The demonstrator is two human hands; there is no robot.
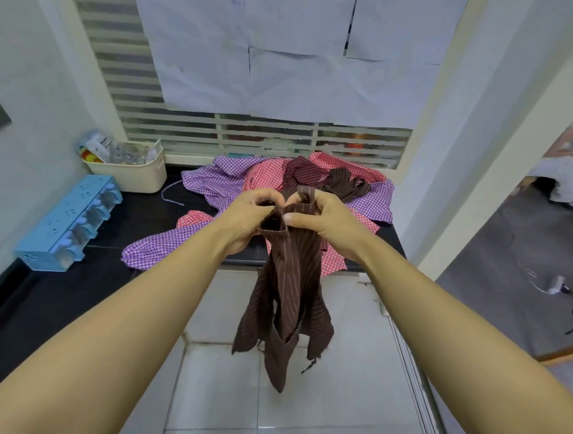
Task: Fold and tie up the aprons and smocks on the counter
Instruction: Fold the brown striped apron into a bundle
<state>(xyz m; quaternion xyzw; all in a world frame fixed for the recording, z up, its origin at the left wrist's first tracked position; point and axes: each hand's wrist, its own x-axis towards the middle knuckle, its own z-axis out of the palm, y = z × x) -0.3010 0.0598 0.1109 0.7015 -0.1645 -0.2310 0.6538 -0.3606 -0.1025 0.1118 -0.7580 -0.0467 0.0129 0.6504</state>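
A brown striped apron (286, 300), not yet folded, is gripped at its top by the left hand (253, 213) and the right hand (318, 217), while checked garments (206, 181) are left heaped on the counter (137, 217).

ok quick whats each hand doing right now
Left hand: closed, gripping the top of the brown pinstriped cloth apron.
Right hand: closed, pinching the same apron's top.

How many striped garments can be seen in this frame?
3. One brown striped apron hangs from the left hand and right hand, off the counter; a maroon striped garment and a dark brown striped garment lie side by side atop the checked pile. Others may be hidden.
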